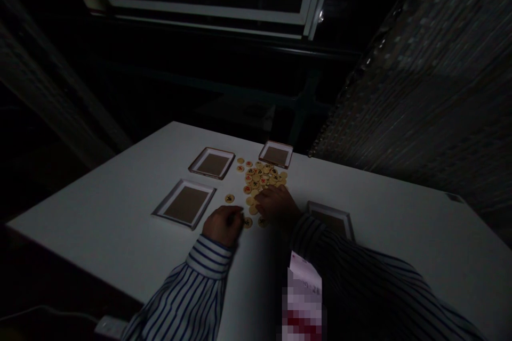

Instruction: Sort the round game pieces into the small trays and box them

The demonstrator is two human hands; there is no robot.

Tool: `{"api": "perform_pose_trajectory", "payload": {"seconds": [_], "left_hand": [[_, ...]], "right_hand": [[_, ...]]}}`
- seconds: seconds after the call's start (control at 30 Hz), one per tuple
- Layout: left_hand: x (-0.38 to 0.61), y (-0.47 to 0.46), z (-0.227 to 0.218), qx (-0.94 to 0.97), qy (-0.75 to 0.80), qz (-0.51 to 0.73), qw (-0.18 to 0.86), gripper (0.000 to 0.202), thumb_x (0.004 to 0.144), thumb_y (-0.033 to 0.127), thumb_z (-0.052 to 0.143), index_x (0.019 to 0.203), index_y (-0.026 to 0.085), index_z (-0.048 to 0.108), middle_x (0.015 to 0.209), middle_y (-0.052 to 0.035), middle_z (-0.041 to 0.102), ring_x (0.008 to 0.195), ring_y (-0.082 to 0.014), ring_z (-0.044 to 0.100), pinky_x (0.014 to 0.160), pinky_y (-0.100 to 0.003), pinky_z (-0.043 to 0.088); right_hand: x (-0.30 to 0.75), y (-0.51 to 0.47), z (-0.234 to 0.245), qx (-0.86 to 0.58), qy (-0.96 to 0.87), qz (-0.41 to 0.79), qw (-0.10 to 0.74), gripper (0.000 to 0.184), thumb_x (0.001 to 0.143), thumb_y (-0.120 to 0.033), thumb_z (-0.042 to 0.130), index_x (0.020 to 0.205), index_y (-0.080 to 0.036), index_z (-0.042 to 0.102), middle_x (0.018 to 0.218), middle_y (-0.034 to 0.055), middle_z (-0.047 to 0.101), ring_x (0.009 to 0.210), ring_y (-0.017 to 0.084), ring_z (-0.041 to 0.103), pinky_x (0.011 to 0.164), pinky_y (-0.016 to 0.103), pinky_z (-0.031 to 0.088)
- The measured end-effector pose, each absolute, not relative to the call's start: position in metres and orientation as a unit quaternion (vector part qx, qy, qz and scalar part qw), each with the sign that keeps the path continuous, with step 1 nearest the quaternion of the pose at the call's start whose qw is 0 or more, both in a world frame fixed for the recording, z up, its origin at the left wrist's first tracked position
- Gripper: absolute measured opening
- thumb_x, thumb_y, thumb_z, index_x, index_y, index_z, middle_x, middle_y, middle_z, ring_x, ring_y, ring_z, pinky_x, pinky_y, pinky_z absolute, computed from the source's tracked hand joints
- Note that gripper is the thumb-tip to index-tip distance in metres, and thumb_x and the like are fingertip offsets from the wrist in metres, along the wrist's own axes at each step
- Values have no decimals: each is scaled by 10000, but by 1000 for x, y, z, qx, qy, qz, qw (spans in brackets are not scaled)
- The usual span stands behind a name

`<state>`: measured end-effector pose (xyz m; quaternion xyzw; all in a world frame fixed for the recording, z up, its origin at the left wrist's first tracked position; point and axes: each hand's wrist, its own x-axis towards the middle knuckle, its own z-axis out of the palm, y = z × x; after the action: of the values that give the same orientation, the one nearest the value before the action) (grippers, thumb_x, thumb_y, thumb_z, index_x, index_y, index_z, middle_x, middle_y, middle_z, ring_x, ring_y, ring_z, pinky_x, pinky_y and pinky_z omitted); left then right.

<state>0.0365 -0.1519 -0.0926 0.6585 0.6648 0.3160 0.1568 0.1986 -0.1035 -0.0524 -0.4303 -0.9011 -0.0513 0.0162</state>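
- Here's the heap of round, pale, wooden-looking discs marked in red and black [263,181], out on the white rectangular desk [100,192].
- The right hand [277,202] is nearer, fingers bent over the heap's near-right edge; whether it grips a disc, I can't tell.
- The left hand [224,224] sits near-left of the heap, fingers curled in; its contents stay hidden.
- Round discs, so no long axis; one loose black-marked disc [229,198] lies left of the heap, just beyond the left hand.
- Shallow, pale-walled trays ring the heap: two left [186,204] [213,164], one behind [276,155], all showing brown bases; a fourth [336,222], near-right, is partly sleeve-covered.
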Motion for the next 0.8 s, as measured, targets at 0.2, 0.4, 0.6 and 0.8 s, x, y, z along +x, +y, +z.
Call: {"api": "perform_pose_trajectory", "payload": {"seconds": [0.2,0.4,0.6,0.8], "left_hand": [[37,-150,-84,683,620,347,169,266,740,286,461,906,171,633,888,-64,647,839,-184,590,768,-309,461],[41,-150,-71,695,583,393,148,322,727,332,531,1003,170,568,911,-63,627,804,-165,576,747,-303,468],[42,-151,-70,698,569,414,136,324,738,364,537,976,147,570,878,-65,624,790,-151,573,742,-285,470],[38,-151,-70,713,570,387,130,258,745,332,523,924,161,596,891,-68,631,832,-166,579,768,-308,470]], "right_hand": [[203,-97,-46,-443,-878,143,109,262,822,-326,416,919,-187,616,899,57,645,862,177,552,756,314,367],[201,-92,-43,-433,-734,472,225,282,764,-359,480,819,-134,640,740,18,654,659,115,576,593,219,440],[197,-95,-49,-424,-695,527,243,227,750,-313,497,768,-128,627,547,-15,581,532,87,531,527,197,433],[197,-95,-59,-409,-671,563,258,196,726,-301,523,791,-134,604,638,4,613,535,82,538,504,194,431]]}}
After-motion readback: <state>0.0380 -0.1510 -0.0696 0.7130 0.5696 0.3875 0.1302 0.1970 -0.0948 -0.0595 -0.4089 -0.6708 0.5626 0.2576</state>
